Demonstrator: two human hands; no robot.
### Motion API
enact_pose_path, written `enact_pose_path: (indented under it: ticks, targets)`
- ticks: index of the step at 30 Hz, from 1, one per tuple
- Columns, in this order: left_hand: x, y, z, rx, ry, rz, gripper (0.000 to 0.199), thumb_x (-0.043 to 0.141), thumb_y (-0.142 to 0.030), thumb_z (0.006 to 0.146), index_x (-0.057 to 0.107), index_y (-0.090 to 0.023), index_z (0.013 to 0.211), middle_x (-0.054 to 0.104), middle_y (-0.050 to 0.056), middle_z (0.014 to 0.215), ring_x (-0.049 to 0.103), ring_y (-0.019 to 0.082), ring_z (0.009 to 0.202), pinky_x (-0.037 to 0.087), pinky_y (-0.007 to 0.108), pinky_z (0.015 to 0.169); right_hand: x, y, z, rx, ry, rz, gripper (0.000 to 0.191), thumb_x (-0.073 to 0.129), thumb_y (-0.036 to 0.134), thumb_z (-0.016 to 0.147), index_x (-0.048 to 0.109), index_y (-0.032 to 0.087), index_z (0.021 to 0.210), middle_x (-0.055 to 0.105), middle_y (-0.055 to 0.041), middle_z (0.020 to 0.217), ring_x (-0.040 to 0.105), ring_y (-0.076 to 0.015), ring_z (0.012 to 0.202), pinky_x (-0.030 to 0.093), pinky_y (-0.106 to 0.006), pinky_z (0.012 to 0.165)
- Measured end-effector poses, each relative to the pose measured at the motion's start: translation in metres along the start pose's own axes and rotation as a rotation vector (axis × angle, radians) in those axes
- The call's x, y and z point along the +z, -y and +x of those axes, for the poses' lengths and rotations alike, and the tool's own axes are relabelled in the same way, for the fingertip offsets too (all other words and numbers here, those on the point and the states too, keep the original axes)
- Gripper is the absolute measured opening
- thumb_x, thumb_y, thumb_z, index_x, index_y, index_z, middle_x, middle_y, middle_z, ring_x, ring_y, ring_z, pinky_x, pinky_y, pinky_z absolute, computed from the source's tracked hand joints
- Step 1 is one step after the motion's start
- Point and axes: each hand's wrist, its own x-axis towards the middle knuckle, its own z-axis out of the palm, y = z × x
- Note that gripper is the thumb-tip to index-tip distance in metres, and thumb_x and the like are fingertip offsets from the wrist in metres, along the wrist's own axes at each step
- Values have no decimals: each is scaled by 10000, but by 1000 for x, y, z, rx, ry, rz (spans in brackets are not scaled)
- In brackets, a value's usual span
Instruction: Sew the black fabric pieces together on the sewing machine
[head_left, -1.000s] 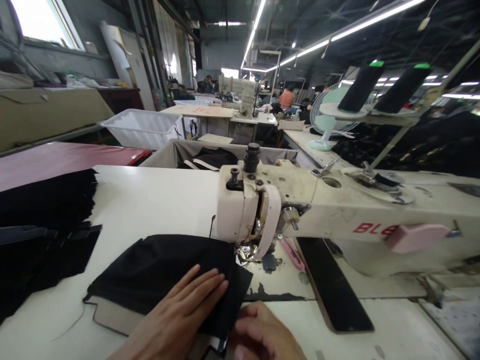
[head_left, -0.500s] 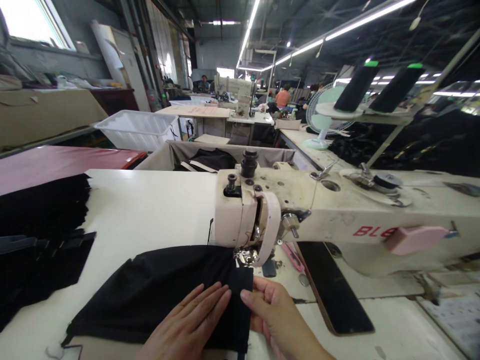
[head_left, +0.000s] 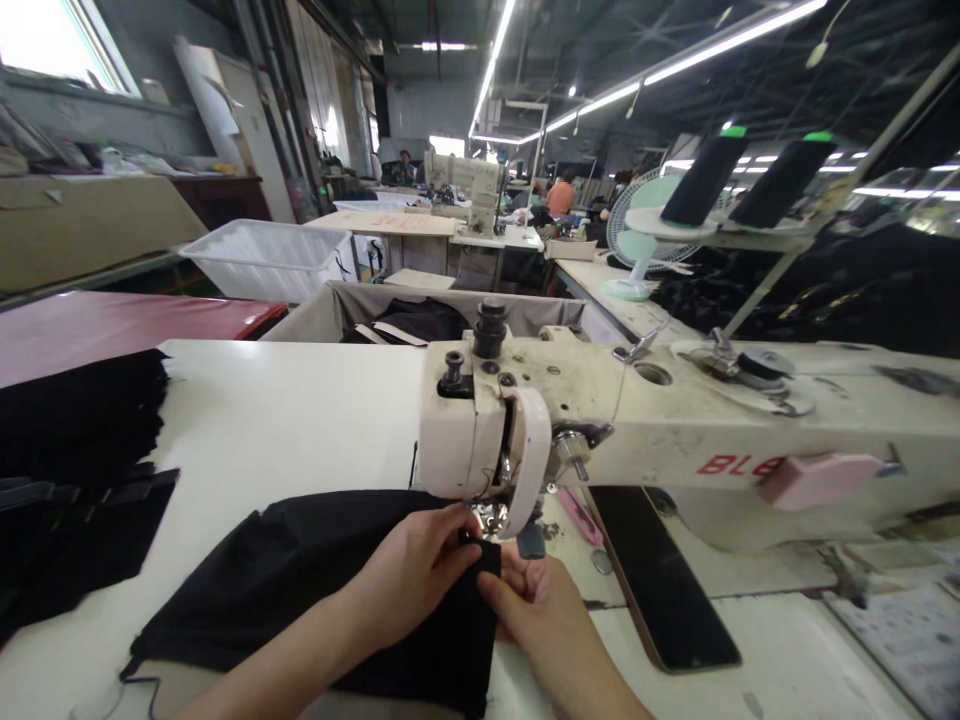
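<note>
A black piece of fabric (head_left: 300, 570) lies across the white table, its right end just in front of the needle area of a sewing machine (head_left: 622, 390). My left hand (head_left: 416, 570) pinches the fabric close to the presser foot (head_left: 489, 517), thumb and fingers together. At the fabric's right edge, my right hand (head_left: 536, 605) grips it between thumb and curled fingers. Both hands are nearly touching each other. Some of the fingertips are hidden behind the cloth.
Right of the hands lie a black phone (head_left: 660, 580) and pink thread snips (head_left: 585, 520). Stacked black fabric (head_left: 75, 480) sits at the left. Behind the machine stands a cloth-lined bin (head_left: 315, 310) with dark pieces; a fan (head_left: 637, 230) and thread cones (head_left: 705, 180) are further right.
My left hand has gone from lying flat on the fabric to pinching it up by the presser foot. My right hand stays at the right edge, its fingers more curled.
</note>
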Motion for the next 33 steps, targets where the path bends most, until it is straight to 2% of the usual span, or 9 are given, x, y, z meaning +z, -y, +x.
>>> enact_pose_path:
  ticks: [2, 5, 8, 10, 11, 14, 19, 27, 33]
  targets:
    - [-2, 2, 0, -23, 17, -4, 110, 546, -222, 840, 620, -165, 899, 639, 10, 741, 606, 158, 675, 482, 214, 619, -1, -2, 0, -19, 12, -53, 258, 650, 387, 758, 676, 183, 913, 614, 33, 573, 579, -154, 515, 469, -249, 512]
    - [-5, 6, -1, -71, 43, -17, 133, 514, -238, 845, 606, -153, 888, 603, -16, 662, 521, 111, 470, 388, 177, 406, 1, -7, -7, -45, -21, -153, 255, 616, 270, 755, 659, 181, 990, 600, 22, 615, 584, -165, 537, 476, -256, 511]
    - [-6, 9, 1, -97, -23, 8, 115, 483, -163, 819, 594, -142, 795, 619, 1, 679, 542, 112, 504, 386, 169, 428, 8, -15, -21, -290, -206, -502, 518, 622, 144, 686, 582, 187, 1201, 660, -78, 957, 639, -260, 866, 543, -374, 749]
    - [-5, 9, 4, -113, -95, 43, 113, 494, -96, 762, 569, -142, 690, 607, 6, 642, 573, 128, 569, 407, 174, 492, 11, -19, -28, -514, -282, -836, 591, 611, 99, 679, 552, 183, 1262, 627, -122, 1164, 579, -305, 1072, 502, -449, 914]
    - [-5, 8, 5, -129, -114, 53, 122, 495, -75, 737, 555, -143, 656, 593, 2, 605, 571, 129, 549, 399, 174, 481, 11, -18, -30, -587, -275, -975, 577, 597, 90, 694, 556, 172, 1264, 616, -130, 1214, 561, -313, 1111, 494, -466, 940]
    - [-4, 2, 9, -189, -109, 47, 140, 464, -53, 714, 537, -146, 638, 561, -19, 512, 506, 105, 365, 319, 165, 352, 7, -12, -29, -651, -150, -1200, 544, 538, 79, 750, 541, 124, 1292, 583, -135, 1308, 540, -323, 1162, 506, -481, 946]
    - [-4, -7, 11, -212, -142, 35, 156, 440, -37, 720, 525, -144, 644, 601, -8, 545, 517, 89, 333, 306, 142, 323, -5, 2, -21, -659, 21, -1303, 568, 497, 131, 810, 454, 104, 1375, 495, -117, 1415, 496, -315, 1239, 468, -511, 1005]
    - [0, -3, 15, -210, -225, 29, 159, 462, -41, 708, 552, -136, 617, 602, 5, 557, 515, 98, 350, 332, 165, 332, -12, 2, -16, -713, 28, -1272, 545, 473, 146, 844, 437, 111, 1387, 507, -114, 1403, 482, -310, 1250, 427, -542, 1034]
    - [1, 5, 20, -164, -300, 44, 127, 539, -65, 679, 587, -140, 588, 589, 5, 548, 561, 134, 509, 420, 189, 446, -13, -1, -14, -781, 12, -1298, 535, 465, 129, 854, 432, 121, 1388, 528, -116, 1382, 510, -312, 1213, 477, -534, 984]
